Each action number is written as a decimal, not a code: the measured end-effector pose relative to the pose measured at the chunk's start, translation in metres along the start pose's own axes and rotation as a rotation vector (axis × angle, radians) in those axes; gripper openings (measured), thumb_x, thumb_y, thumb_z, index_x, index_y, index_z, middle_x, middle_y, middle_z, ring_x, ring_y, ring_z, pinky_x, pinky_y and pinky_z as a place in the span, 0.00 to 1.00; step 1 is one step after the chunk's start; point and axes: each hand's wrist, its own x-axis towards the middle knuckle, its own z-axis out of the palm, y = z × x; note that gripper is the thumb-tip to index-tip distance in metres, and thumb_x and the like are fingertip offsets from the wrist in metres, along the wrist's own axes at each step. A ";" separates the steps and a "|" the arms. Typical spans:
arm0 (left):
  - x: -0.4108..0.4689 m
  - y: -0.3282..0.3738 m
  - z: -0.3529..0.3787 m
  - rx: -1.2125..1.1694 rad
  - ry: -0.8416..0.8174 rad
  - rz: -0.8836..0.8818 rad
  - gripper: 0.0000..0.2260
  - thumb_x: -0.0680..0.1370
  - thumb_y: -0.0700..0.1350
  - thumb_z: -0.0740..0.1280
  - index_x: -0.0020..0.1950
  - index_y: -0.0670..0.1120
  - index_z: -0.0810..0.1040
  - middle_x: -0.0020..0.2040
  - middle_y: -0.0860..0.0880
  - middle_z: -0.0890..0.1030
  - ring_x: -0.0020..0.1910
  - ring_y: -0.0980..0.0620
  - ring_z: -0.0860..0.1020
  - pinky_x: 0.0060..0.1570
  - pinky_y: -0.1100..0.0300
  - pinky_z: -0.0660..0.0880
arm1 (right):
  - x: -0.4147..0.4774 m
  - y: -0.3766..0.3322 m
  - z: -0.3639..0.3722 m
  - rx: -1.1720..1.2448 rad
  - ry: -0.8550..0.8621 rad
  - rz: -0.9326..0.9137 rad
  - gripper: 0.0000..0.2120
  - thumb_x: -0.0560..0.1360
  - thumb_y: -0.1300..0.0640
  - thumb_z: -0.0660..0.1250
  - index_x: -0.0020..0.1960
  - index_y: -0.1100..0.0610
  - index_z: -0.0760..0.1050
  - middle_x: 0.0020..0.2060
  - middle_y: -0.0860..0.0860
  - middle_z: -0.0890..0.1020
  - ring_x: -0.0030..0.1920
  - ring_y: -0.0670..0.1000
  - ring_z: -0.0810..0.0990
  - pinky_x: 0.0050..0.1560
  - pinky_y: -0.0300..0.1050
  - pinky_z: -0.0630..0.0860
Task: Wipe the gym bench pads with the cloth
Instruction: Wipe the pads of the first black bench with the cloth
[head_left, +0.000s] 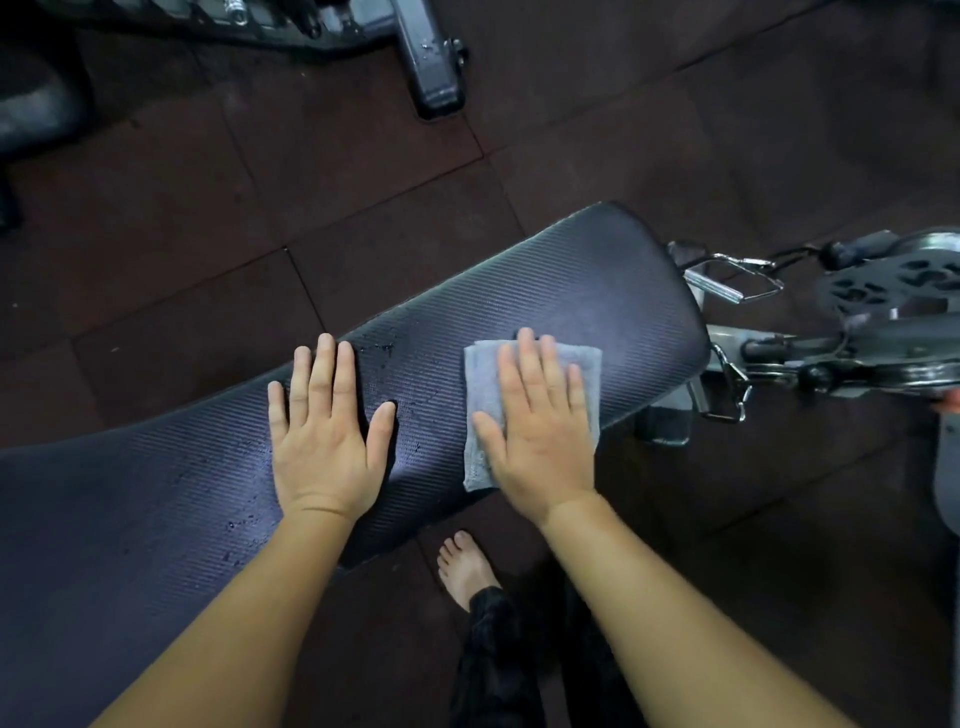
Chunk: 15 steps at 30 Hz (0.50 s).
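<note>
Head view: cloth (483, 374), grey and folded into a rough square, lies flat on the bench pad (519, 291) near its upper-right end, and the right hand (540, 431) covers most of it. The grip of this hand is fully open: the fingers are straight and a little spread and the palm presses down, so it clamps nothing and only pins the cloth against the surface. The left hand (324, 436) is also open and flat, resting bare on the pad to the left of the cloth, apart from it. The long axis of the pad runs from the lower left of the picture to the upper right, and a dark strip of pad shows between the two hands. Small water drops (376, 349) sit just beside the left fingertips, and more drops lie near the left wrist. I judge that the wet part lies leftward from the cloth, along this axis, so the right hand is the one placed for the stroke, while the left hand rests in its way and probably must lift.
</note>
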 end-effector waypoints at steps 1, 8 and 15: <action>0.000 -0.001 0.000 -0.002 0.000 0.001 0.34 0.84 0.64 0.47 0.85 0.47 0.51 0.86 0.50 0.50 0.84 0.49 0.45 0.81 0.41 0.47 | 0.003 0.010 -0.001 -0.006 0.000 -0.081 0.35 0.83 0.39 0.52 0.83 0.56 0.54 0.83 0.54 0.53 0.83 0.56 0.48 0.82 0.58 0.46; -0.001 0.000 0.002 0.000 0.008 0.003 0.34 0.84 0.64 0.47 0.86 0.47 0.50 0.86 0.50 0.50 0.84 0.49 0.45 0.82 0.41 0.46 | 0.028 0.098 -0.028 -0.016 0.128 0.218 0.35 0.82 0.40 0.53 0.83 0.58 0.56 0.83 0.56 0.55 0.83 0.58 0.50 0.81 0.58 0.46; -0.001 -0.001 0.001 0.004 0.011 0.001 0.34 0.84 0.64 0.47 0.85 0.47 0.51 0.86 0.50 0.50 0.84 0.49 0.45 0.82 0.42 0.47 | -0.006 0.008 0.005 -0.074 -0.009 -0.199 0.36 0.82 0.38 0.53 0.84 0.56 0.54 0.83 0.54 0.53 0.83 0.55 0.48 0.81 0.60 0.48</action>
